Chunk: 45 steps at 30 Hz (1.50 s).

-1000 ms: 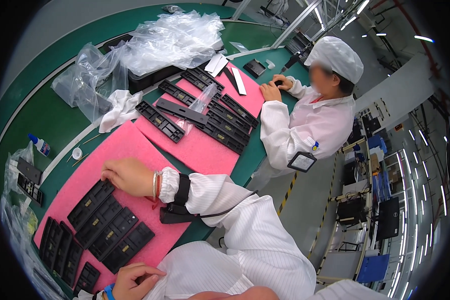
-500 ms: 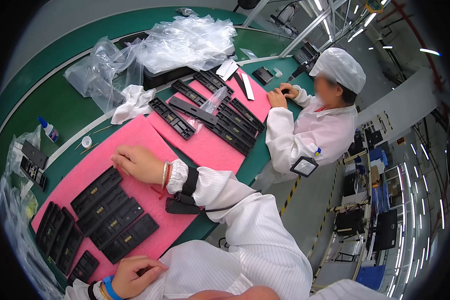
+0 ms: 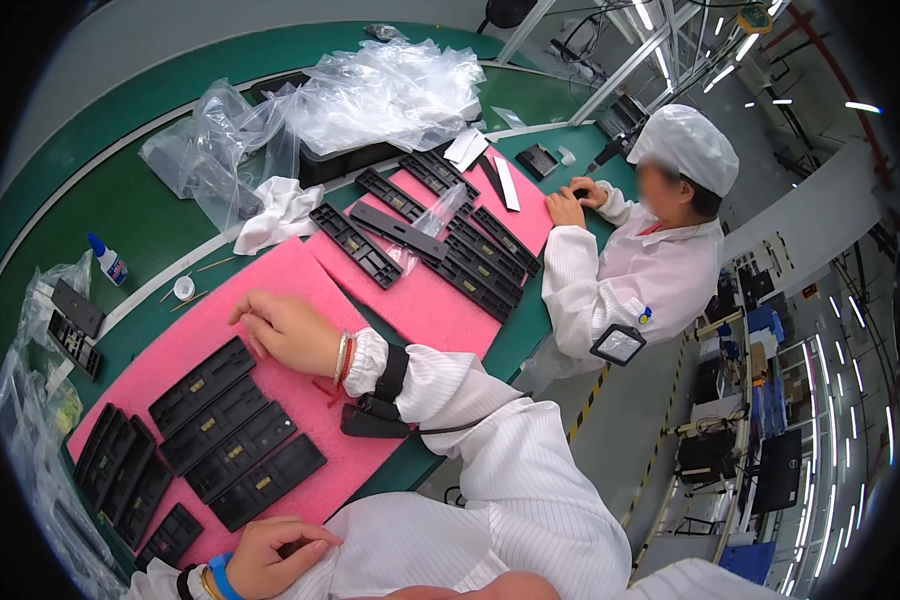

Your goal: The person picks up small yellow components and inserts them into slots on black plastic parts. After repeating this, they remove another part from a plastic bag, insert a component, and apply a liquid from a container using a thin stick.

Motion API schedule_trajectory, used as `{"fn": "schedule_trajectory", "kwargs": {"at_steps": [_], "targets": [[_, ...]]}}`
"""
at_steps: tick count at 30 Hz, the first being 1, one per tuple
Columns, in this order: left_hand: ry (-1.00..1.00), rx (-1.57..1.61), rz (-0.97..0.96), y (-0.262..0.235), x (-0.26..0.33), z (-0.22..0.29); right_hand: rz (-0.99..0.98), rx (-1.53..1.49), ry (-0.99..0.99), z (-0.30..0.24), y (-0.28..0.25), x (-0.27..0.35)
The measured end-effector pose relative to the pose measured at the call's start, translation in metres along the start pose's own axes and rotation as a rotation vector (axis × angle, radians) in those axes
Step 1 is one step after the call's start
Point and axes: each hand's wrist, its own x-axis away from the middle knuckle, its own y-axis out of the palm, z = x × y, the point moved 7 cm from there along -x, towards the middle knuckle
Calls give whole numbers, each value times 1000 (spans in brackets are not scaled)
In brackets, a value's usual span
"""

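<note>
My right hand (image 3: 295,333) hovers over the pink foam sheet (image 3: 300,285), just past the top end of a row of black plastic trays (image 3: 232,440). Its fingers bend loosely, thumb and index apart, with nothing visible between them. My left hand (image 3: 275,557) rests by the sheet's near edge, against my white smock. The fingers there are half curled and apart, and no object shows in them. Close to it lie a short black tray (image 3: 172,535) and several narrow black trays (image 3: 120,475), leaning against each other.
A second pink sheet holds more black trays (image 3: 355,243). Behind are crumpled plastic bags (image 3: 395,90) and a white cloth (image 3: 278,213). A blue-capped glue bottle (image 3: 108,260) and small white cup (image 3: 184,288) stand left. A co-worker (image 3: 630,260) works at the right.
My right hand has drawn slightly away from the top tray, and its pinched fingers have loosened. My left hand has stayed in place. The whole view has shifted slightly.
</note>
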Motion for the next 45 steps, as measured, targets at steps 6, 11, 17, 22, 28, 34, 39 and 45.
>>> {"fn": "schedule_trajectory", "kwargs": {"at_steps": [6, 11, 17, 22, 28, 34, 39, 45], "targets": [[8, -16, -32, -2, -3, -6, 22, 22, 14, 2, -1, 0], [-7, 16, -31, -4, -7, -6, 32, 3, 39, 4, -6, -2], [13, -57, -32, -2, -5, 4, 2, -37, 36, 8, -1, -6], [148, 3, -93, 2, 5, 8, 43, -97, 52, 11, 12, -8], [229, 31, -137, 5, 5, 8, 58, -10, 213, 8, -7, -12], [275, 30, -154, 4, 5, 0, 77, 126, 9, -23, -15, -73], [321, 61, -131, 7, 6, -5, 3, 557, -174, -32, 21, -97], [338, 36, -126, 8, 6, -7, -1, 772, -228, -25, 45, -114]]}}
